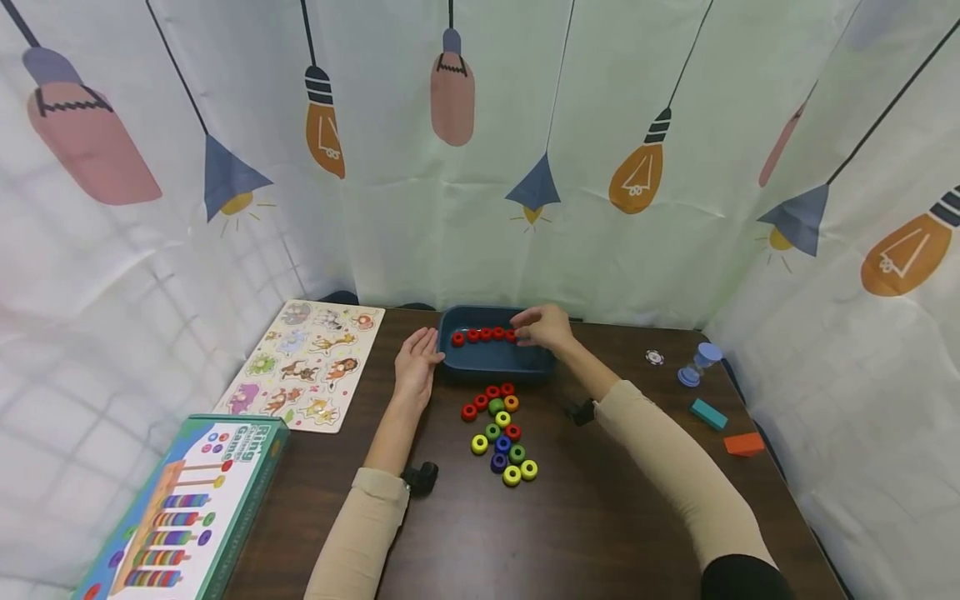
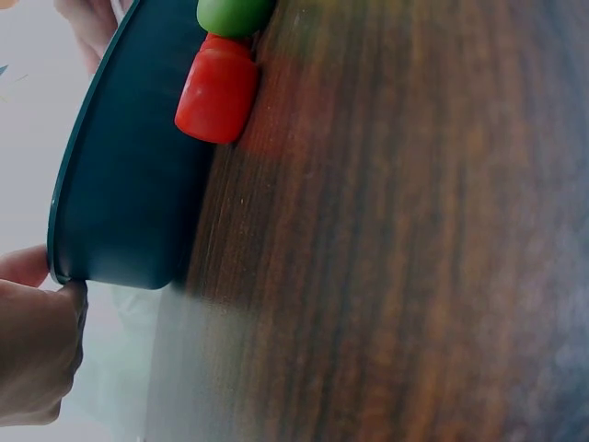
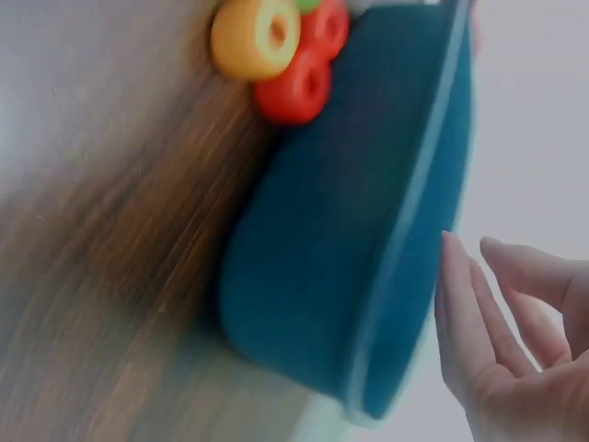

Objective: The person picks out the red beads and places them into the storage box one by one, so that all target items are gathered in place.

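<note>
A dark blue tray [image 1: 495, 367] stands at the table's back, with a row of several red ring beads [image 1: 486, 333] inside. At its left end my left hand [image 1: 416, 367] holds the rim, thumb and fingers on either side of it in the left wrist view. My right hand [image 1: 546, 327] is over the tray's right end, fingertips beside the row's last red bead [image 1: 512, 335]. In the right wrist view its thumb and fingers [image 3: 457, 304] stand slightly apart, with nothing visible between them. In front of the tray lie loose red, orange, green, yellow and blue beads [image 1: 503, 444].
On the left are an animal puzzle board [image 1: 307, 367] and a toy box [image 1: 187, 508]. A poker chip [image 1: 655, 357], a blue sand timer [image 1: 700, 364], a teal block [image 1: 708, 414] and an orange block [image 1: 745, 444] lie at right. A patterned curtain [image 1: 480, 225] hangs behind the table.
</note>
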Demonstrator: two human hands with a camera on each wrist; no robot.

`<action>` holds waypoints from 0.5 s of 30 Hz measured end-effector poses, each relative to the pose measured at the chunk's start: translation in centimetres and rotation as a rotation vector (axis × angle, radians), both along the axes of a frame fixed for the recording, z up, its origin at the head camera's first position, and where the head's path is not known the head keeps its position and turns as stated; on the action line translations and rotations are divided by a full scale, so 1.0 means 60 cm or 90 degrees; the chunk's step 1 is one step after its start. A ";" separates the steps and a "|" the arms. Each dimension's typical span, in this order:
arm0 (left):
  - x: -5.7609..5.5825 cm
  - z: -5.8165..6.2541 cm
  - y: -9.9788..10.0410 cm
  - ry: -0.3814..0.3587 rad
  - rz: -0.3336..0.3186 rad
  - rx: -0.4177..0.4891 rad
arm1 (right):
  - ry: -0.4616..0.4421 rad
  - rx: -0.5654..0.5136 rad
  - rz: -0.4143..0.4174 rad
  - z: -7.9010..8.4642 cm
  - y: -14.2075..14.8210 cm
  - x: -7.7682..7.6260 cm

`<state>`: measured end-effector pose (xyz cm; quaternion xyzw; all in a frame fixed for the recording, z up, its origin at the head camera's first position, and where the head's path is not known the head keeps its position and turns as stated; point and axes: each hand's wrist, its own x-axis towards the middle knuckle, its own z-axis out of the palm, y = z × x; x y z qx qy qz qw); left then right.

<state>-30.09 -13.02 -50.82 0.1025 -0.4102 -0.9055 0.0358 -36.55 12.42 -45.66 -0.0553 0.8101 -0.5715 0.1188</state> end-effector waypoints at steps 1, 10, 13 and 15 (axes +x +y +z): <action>-0.001 0.000 0.000 0.001 0.000 -0.001 | 0.006 -0.003 0.018 0.009 0.003 0.011; -0.002 -0.003 -0.003 -0.007 0.002 -0.006 | 0.016 0.071 0.171 0.026 0.025 0.116; -0.004 -0.008 -0.002 -0.005 0.003 -0.004 | -0.004 0.085 0.196 0.009 0.032 0.141; -0.006 -0.012 0.001 -0.002 0.006 -0.005 | -0.008 0.102 0.211 -0.006 0.036 0.154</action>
